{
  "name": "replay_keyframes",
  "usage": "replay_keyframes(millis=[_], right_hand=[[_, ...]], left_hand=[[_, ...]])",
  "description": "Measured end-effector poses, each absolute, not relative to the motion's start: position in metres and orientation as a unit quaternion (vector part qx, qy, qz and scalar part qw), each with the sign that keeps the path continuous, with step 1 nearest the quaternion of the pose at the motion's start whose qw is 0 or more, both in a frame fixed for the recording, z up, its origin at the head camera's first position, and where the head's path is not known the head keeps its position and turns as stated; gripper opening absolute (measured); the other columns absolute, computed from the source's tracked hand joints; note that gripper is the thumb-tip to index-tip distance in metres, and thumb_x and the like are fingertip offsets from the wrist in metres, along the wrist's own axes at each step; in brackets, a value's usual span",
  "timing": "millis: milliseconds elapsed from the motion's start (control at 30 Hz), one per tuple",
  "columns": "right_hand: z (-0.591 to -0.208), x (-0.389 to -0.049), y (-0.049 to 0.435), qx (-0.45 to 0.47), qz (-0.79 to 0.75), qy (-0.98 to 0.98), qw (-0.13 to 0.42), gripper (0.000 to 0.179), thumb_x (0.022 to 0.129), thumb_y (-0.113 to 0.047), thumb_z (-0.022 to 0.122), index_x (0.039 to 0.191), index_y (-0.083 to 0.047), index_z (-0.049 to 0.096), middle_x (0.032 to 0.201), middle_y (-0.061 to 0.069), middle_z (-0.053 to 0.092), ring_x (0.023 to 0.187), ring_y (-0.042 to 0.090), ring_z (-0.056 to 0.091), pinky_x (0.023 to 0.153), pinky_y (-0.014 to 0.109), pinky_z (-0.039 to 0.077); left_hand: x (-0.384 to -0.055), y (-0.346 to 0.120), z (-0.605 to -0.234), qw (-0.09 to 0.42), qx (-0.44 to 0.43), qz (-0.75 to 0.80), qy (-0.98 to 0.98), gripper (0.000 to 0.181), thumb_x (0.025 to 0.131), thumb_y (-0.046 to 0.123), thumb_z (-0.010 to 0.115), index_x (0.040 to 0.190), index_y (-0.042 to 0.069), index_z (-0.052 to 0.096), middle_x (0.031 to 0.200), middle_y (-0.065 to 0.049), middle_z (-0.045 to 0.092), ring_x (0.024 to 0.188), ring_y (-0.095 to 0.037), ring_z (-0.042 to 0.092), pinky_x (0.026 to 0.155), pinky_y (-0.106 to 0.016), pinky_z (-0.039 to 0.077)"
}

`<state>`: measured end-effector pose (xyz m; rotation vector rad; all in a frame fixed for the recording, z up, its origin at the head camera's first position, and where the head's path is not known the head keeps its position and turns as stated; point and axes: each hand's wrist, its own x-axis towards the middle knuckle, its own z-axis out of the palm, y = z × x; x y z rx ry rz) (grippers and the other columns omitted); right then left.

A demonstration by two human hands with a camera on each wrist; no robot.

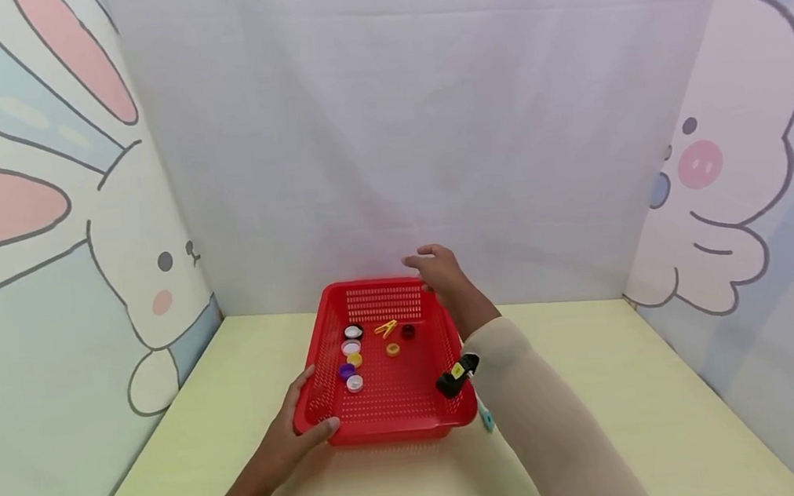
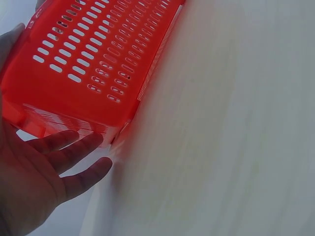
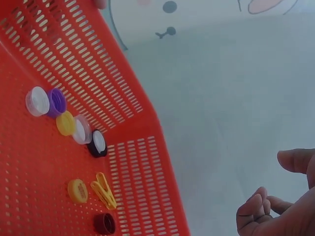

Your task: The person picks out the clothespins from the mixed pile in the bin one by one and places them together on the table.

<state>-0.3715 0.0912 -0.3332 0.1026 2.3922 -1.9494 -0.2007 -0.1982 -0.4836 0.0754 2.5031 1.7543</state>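
A red plastic basket [image 1: 392,435] stands on the table, and my left hand [image 1: 282,439] holds its near left corner, thumb over the rim and other fingers along the outside. Inside, on the left, bottle caps form a line: black-and-white [image 3: 98,143], pale pink [image 1: 351,348], yellow [image 3: 65,123], purple [image 1: 347,371] and white [image 3: 37,101]. Farther right lie a yellow clothespin [image 1: 386,328], an orange-yellow cap [image 1: 392,350] and a dark red cap [image 1: 408,331]. Above the basket's far right corner, my right hand [image 1: 442,274] has loosely bent fingers and holds nothing.
A teal object [image 1: 486,417] lies outside the basket's right side, partly hidden by basket and sleeve. The pale yellow table [image 1: 593,388] meets a white cloth wall [image 1: 393,122] close behind the basket. Cartoon-printed panels [image 1: 152,285] stand at both sides.
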Motion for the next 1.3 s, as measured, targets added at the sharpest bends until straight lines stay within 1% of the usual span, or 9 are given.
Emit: replay_keyframes(millis=[67, 167, 267, 400, 633, 800, 900, 1033, 1300], right_hand=[[-0.338, -0.378, 0.085, 0.056, -0.641, 0.765, 0.021, 0.066, 0.105, -0.037, 0.073, 0.162, -0.017, 0.046, 0.141, 0.013, 0.063, 0.108, 0.026, 0.065, 0.093, 0.039, 0.065], [-0.346, -0.389, 0.075, 0.066, -0.648, 0.759, 0.009, 0.065, 0.106, -0.037, 0.072, 0.161, -0.016, 0.047, 0.154, 0.014, 0.058, 0.133, 0.035, 0.062, 0.109, 0.048, 0.061], [-0.356, -0.395, 0.067, 0.071, -0.657, 0.751, 0.009, 0.063, 0.106, -0.035, 0.072, 0.160, -0.015, 0.048, 0.157, 0.015, 0.056, 0.143, 0.040, 0.058, 0.115, 0.052, 0.057], [-0.368, -0.396, 0.063, 0.083, -0.659, 0.747, 0.021, 0.057, 0.106, -0.035, 0.071, 0.156, -0.015, 0.052, 0.154, 0.015, 0.059, 0.137, 0.036, 0.061, 0.113, 0.050, 0.059], [-0.389, -0.401, 0.065, 0.108, -0.632, 0.765, 0.050, 0.046, 0.106, -0.038, 0.071, 0.144, -0.012, 0.062, 0.146, 0.017, 0.065, 0.125, 0.034, 0.063, 0.091, 0.035, 0.059], [-0.407, -0.410, 0.061, 0.110, -0.607, 0.786, 0.054, 0.037, 0.103, -0.035, 0.075, 0.128, -0.009, 0.069, 0.137, 0.019, 0.069, 0.110, 0.030, 0.063, 0.103, 0.046, 0.061], [-0.416, -0.410, 0.057, 0.096, -0.574, 0.810, 0.075, 0.032, 0.102, -0.032, 0.077, 0.123, -0.008, 0.071, 0.136, 0.019, 0.070, 0.114, 0.032, 0.067, 0.110, 0.051, 0.061], [-0.422, -0.404, 0.055, 0.073, -0.491, 0.863, 0.093, 0.032, 0.098, -0.028, 0.082, 0.120, -0.008, 0.069, 0.127, 0.016, 0.072, 0.115, 0.035, 0.070, 0.105, 0.051, 0.064], [-0.426, -0.400, 0.052, 0.065, -0.447, 0.886, 0.105, 0.032, 0.093, -0.023, 0.088, 0.115, -0.007, 0.071, 0.117, 0.016, 0.075, 0.100, 0.030, 0.068, 0.097, 0.046, 0.067]], left_hand=[[-0.201, -0.198, -0.484, 0.042, 0.026, 0.575, 0.817, 0.112, 0.087, 0.039, 0.090, 0.171, 0.034, 0.017, 0.165, -0.017, 0.046, 0.139, -0.036, 0.060, 0.094, -0.045, 0.069], [-0.201, -0.198, -0.484, 0.040, 0.025, 0.574, 0.818, 0.111, 0.087, 0.039, 0.090, 0.171, 0.034, 0.017, 0.165, -0.017, 0.046, 0.139, -0.036, 0.060, 0.094, -0.045, 0.069], [-0.201, -0.197, -0.483, 0.041, 0.023, 0.575, 0.817, 0.112, 0.087, 0.039, 0.091, 0.171, 0.034, 0.017, 0.165, -0.017, 0.046, 0.139, -0.036, 0.060, 0.094, -0.045, 0.069], [-0.200, -0.196, -0.482, 0.043, 0.023, 0.573, 0.818, 0.112, 0.087, 0.040, 0.091, 0.171, 0.034, 0.017, 0.166, -0.017, 0.046, 0.139, -0.036, 0.060, 0.095, -0.045, 0.068], [-0.199, -0.194, -0.482, 0.041, 0.025, 0.574, 0.818, 0.111, 0.087, 0.039, 0.090, 0.171, 0.033, 0.018, 0.165, -0.017, 0.046, 0.140, -0.036, 0.059, 0.094, -0.044, 0.069], [-0.199, -0.193, -0.483, 0.040, 0.029, 0.575, 0.817, 0.111, 0.087, 0.039, 0.090, 0.171, 0.033, 0.018, 0.165, -0.017, 0.045, 0.140, -0.036, 0.059, 0.093, -0.044, 0.069], [-0.199, -0.192, -0.483, 0.040, 0.026, 0.573, 0.818, 0.111, 0.086, 0.040, 0.091, 0.171, 0.034, 0.018, 0.166, -0.017, 0.045, 0.140, -0.036, 0.059, 0.093, -0.045, 0.069], [-0.198, -0.190, -0.481, 0.042, 0.024, 0.572, 0.819, 0.112, 0.085, 0.042, 0.091, 0.171, 0.034, 0.018, 0.166, -0.016, 0.046, 0.139, -0.035, 0.060, 0.093, -0.044, 0.069], [-0.196, -0.192, -0.480, 0.037, 0.024, 0.566, 0.823, 0.109, 0.087, 0.042, 0.090, 0.170, 0.033, 0.020, 0.165, -0.018, 0.046, 0.139, -0.036, 0.059, 0.092, -0.045, 0.069]])
